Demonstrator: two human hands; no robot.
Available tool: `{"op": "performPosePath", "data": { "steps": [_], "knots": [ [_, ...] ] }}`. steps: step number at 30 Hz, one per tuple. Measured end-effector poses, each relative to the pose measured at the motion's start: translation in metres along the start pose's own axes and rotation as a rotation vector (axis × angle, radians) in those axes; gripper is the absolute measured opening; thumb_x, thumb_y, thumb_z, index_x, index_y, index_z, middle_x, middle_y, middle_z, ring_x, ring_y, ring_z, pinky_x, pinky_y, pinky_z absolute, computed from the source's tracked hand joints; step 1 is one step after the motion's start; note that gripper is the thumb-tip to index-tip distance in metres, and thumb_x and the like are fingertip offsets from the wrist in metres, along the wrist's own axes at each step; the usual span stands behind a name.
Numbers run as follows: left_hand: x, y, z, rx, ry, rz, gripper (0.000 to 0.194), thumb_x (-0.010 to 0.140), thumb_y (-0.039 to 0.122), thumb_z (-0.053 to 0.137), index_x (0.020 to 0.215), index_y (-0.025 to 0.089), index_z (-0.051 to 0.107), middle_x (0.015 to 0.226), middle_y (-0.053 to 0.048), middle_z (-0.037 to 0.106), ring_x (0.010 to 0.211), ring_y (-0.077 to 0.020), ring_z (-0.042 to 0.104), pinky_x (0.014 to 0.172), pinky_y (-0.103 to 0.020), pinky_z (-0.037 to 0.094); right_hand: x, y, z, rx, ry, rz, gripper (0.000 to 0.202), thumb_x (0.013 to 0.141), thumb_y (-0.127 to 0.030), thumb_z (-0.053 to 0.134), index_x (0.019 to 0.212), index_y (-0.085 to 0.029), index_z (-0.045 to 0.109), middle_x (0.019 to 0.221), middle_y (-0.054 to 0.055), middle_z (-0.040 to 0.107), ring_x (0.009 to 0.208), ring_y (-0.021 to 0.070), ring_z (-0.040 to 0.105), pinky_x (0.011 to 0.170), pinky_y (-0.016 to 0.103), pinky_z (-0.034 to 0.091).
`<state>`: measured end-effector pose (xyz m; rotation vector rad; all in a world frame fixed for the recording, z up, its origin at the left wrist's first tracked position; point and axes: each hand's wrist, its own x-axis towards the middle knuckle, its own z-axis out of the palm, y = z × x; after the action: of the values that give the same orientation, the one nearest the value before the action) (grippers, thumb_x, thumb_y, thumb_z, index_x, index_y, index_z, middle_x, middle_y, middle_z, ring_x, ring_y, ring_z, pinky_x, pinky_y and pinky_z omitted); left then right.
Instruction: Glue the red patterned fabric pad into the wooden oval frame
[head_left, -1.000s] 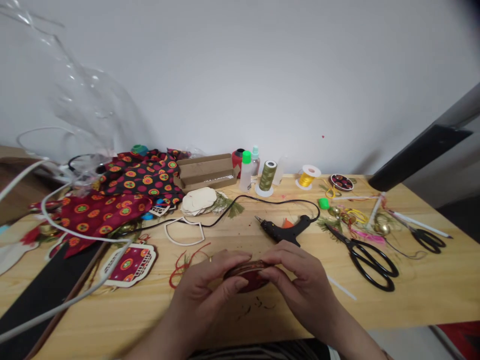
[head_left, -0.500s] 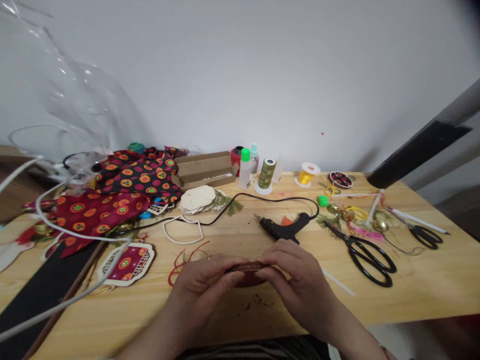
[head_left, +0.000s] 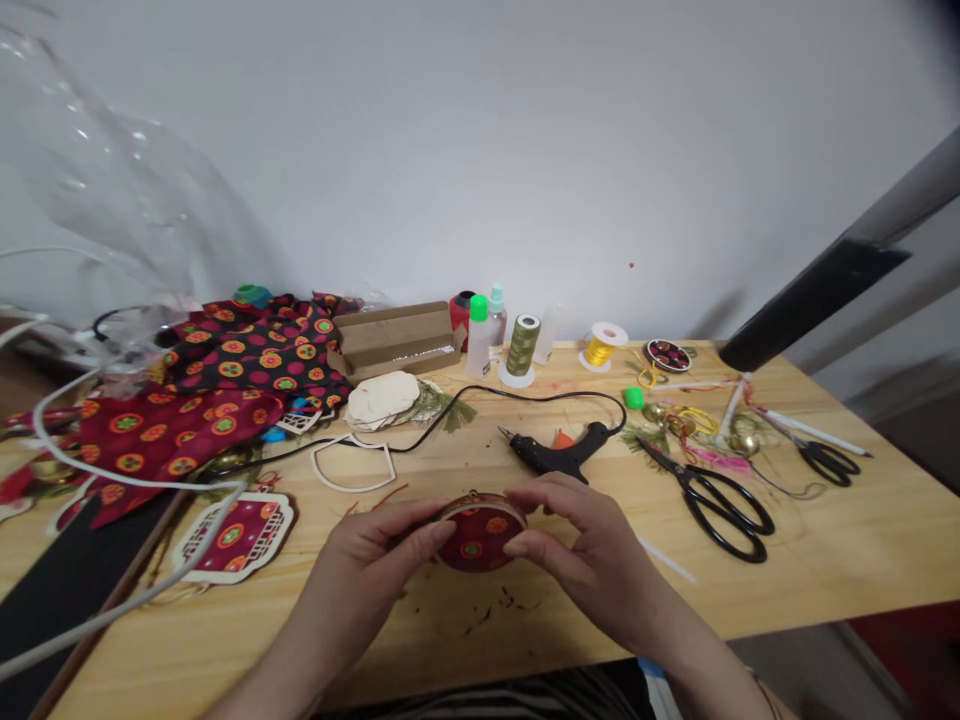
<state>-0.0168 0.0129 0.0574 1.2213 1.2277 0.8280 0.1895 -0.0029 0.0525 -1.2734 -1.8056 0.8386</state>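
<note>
Between my two hands is a small round disc (head_left: pixel 481 540) faced with dark red patterned fabric, with a pale rim and a tiny metal loop at its top edge. My left hand (head_left: pixel 382 555) pinches its left side, thumb on the fabric face. On the right side, my right hand (head_left: pixel 574 540) grips the rim with the thumb in front and the fingers behind. The disc is held above the table, its patterned face tilted up toward me. Just beyond it lies a black glue gun (head_left: pixel 555 455), its nozzle pointing left.
Black-handled scissors (head_left: pixel 720 505) lie to the right, smaller scissors (head_left: pixel 825 460) beyond. A fabric-faced plaque (head_left: pixel 232 540) and patterned cloth (head_left: pixel 247 360) are at left. White cable (head_left: pixel 135 475) crosses the left side. Bottles, an olive thread spool (head_left: pixel 521 350) and a cardboard box (head_left: pixel 401 340) stand along the wall.
The disc has been tilted so its fabric face now shows, where before mostly its edge was visible. Both hands still hold it. The view has shifted slightly to the right.
</note>
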Motion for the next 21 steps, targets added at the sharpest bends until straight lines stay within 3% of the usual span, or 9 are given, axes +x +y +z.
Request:
{"op": "performPosePath", "data": {
  "steps": [4, 9, 15, 21],
  "knots": [
    [0.001, -0.005, -0.001, -0.113, 0.041, -0.041, 0.016, 0.071, 0.030, 0.072, 0.086, 0.027, 0.078, 0.085, -0.001, 0.078, 0.082, -0.0212, 0.069, 0.073, -0.024, 0.053, -0.001, 0.003, 0.004, 0.087, 0.079, 0.047, 0.008, 0.079, -0.019, 0.067, 0.086, -0.021, 0.069, 0.078, 0.001, 0.070, 0.075, 0.0165, 0.061, 0.069, 0.029, 0.046],
    [0.000, -0.010, -0.001, -0.107, 0.053, -0.027, 0.015, 0.069, 0.028, 0.075, 0.084, 0.030, 0.078, 0.085, 0.001, 0.078, 0.082, -0.0192, 0.069, 0.074, -0.022, 0.052, 0.000, 0.000, 0.006, 0.088, 0.133, 0.007, 0.005, 0.080, -0.017, 0.065, 0.077, -0.018, 0.069, 0.069, 0.001, 0.067, 0.068, 0.0155, 0.060, 0.063, 0.027, 0.044],
    [-0.004, -0.011, -0.002, -0.008, 0.139, 0.004, 0.013, 0.062, 0.027, 0.078, 0.075, 0.027, 0.079, 0.077, -0.002, 0.078, 0.075, -0.0203, 0.068, 0.069, -0.022, 0.052, -0.002, -0.001, 0.004, -0.012, 0.158, -0.162, 0.008, 0.084, -0.015, 0.059, 0.082, -0.017, 0.067, 0.070, 0.003, 0.065, 0.068, 0.0166, 0.057, 0.061, 0.028, 0.045],
    [-0.005, -0.005, 0.000, 0.002, 0.163, 0.015, 0.013, 0.056, 0.028, 0.080, 0.069, 0.028, 0.079, 0.072, -0.002, 0.078, 0.069, -0.0224, 0.069, 0.065, -0.025, 0.054, -0.003, 0.002, 0.005, -0.054, 0.190, -0.217, 0.007, 0.084, -0.014, 0.058, 0.082, -0.018, 0.064, 0.071, 0.004, 0.064, 0.069, 0.0181, 0.056, 0.061, 0.030, 0.046]
  ]
}}
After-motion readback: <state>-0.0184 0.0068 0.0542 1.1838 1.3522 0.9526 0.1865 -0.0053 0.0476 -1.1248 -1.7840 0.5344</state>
